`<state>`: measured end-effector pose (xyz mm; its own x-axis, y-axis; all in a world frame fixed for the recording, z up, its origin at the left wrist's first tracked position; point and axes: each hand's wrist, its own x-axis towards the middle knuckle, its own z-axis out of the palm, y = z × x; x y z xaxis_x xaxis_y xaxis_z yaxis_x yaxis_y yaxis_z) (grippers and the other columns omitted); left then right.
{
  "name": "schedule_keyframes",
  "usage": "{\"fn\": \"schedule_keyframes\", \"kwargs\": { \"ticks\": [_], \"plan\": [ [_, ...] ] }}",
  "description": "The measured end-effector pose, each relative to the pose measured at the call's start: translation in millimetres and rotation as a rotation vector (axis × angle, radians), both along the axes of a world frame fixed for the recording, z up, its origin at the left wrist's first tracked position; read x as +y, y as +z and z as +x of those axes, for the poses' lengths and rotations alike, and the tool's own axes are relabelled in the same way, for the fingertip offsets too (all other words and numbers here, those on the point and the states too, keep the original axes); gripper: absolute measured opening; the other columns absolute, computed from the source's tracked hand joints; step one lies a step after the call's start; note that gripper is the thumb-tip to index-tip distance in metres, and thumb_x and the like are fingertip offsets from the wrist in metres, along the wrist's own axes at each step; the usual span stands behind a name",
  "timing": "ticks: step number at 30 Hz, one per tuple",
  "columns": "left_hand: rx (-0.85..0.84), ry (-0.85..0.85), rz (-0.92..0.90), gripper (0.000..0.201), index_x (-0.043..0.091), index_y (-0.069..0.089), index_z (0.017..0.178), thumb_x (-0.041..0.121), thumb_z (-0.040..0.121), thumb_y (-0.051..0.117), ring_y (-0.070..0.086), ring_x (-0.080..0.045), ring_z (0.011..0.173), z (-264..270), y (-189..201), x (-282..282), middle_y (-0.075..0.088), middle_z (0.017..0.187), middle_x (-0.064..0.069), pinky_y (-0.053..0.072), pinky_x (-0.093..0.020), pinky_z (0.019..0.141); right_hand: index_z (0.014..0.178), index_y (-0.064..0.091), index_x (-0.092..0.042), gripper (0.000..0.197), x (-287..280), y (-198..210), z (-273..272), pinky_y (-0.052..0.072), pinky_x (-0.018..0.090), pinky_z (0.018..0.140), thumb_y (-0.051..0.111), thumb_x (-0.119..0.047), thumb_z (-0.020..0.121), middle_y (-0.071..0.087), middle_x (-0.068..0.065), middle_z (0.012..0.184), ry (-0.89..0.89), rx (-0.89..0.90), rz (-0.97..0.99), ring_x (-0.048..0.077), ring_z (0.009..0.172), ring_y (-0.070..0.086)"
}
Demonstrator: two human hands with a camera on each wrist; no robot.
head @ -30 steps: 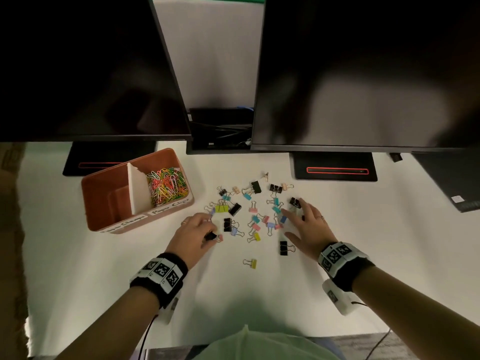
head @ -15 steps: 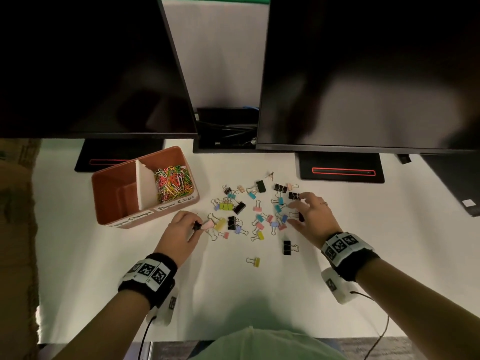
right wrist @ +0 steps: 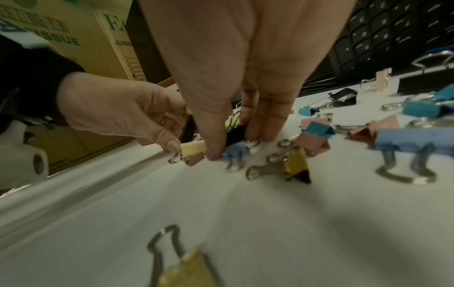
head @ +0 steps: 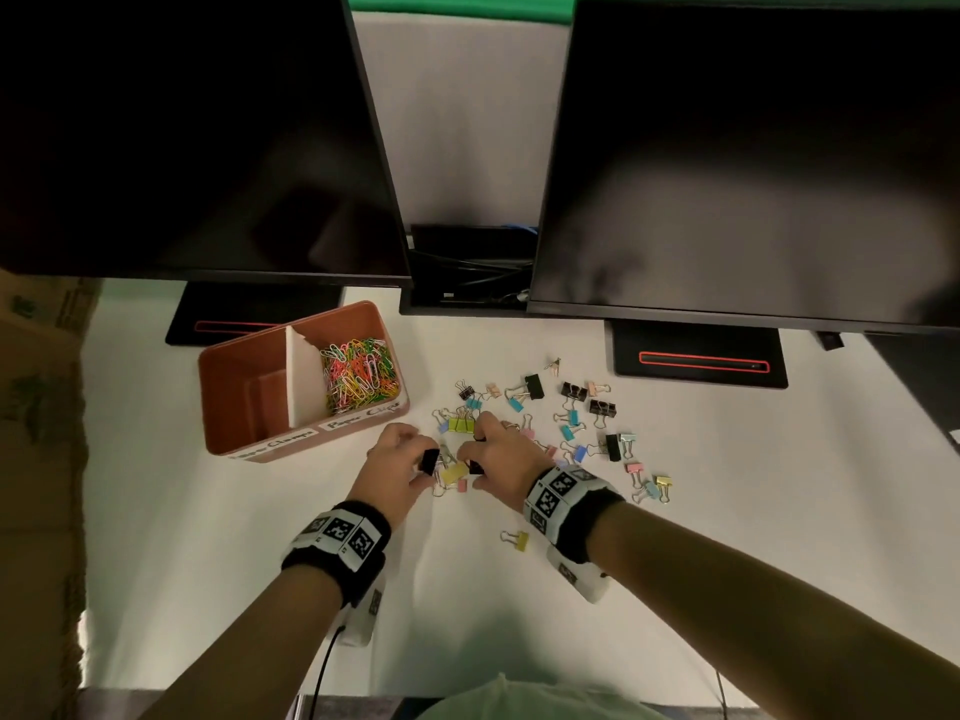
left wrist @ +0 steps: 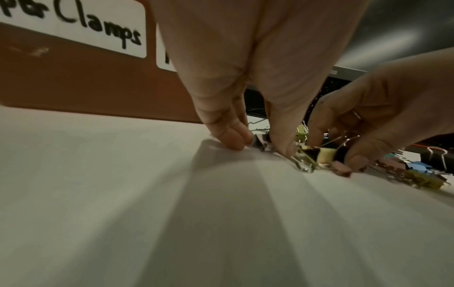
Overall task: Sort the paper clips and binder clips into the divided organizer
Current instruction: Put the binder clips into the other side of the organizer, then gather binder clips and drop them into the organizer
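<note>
The terracotta organizer [head: 244, 439] stands at the left; coloured paper clips [head: 358, 376] fill its right compartment, and the left one, labelled for clamps, holds nothing. Binder clips [head: 571, 418] in several colours lie scattered to its right. My left hand [head: 423, 462] pinches a black binder clip [head: 429, 461] at the pile's near-left edge. Right beside it, my right hand [head: 475, 457] pinches another black binder clip [right wrist: 236, 134] between thumb and fingers. A yellow clip [head: 454, 472] lies between the two hands. In the left wrist view the left fingertips [left wrist: 233, 136] touch the table.
Two dark monitors [head: 727, 174] overhang the back of the white table, on black stands [head: 696, 361]. A keyboard [right wrist: 383, 35] lies at the far right, cardboard boxes [head: 36, 407] at the left. One yellow clip [head: 517, 538] lies alone near my right wrist.
My right hand has moved left across the pile and now pinches a black clip next to my left hand. The left hand has stayed near the organizer, still holding its black clip.
</note>
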<state>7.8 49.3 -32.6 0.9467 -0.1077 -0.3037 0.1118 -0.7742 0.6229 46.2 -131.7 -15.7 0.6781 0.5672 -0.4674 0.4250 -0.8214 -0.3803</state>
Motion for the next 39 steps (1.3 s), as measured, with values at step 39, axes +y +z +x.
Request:
{"fn": "schedule_keyframes", "kwargs": {
  "ticks": [39],
  "plan": [
    [-0.079, 0.004, -0.120, 0.030, 0.017, 0.067, 0.092, -0.001, 0.069, 0.073, 0.056, -0.012, 0.081, -12, 40, 31, 0.049, 0.098, 0.001, 0.048, -0.014, 0.077, 0.098, 0.069, -0.008, 0.020, -3, 5, -2, 0.048, 0.035, 0.089, 0.060, -0.005, 0.081, 0.056, 0.010, 0.112, -0.082, -0.046, 0.325, 0.028, 0.102, 0.054]
  ]
}}
